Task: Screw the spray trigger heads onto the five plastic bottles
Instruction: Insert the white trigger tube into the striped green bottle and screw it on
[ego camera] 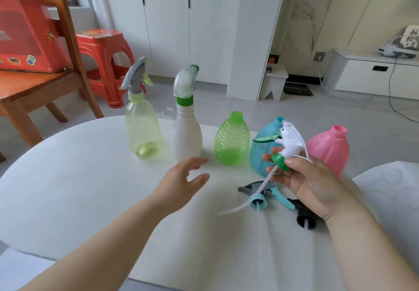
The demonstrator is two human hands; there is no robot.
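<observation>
Several plastic bottles stand in a row on the white table. The pale yellow bottle and the white bottle carry trigger heads. The ribbed green bottle, the blue bottle and the pink bottle have bare necks. My right hand is shut on a white trigger head with a green collar, held in front of the blue bottle. My left hand hovers open just before the white bottle. A grey-and-teal trigger head and a black one lie on the table under my right hand.
A wooden chair with a red box stands at the left, with a red plastic stool behind it. White cupboards, a small white step stool and floor cables lie beyond the table. A second white surface adjoins at the right.
</observation>
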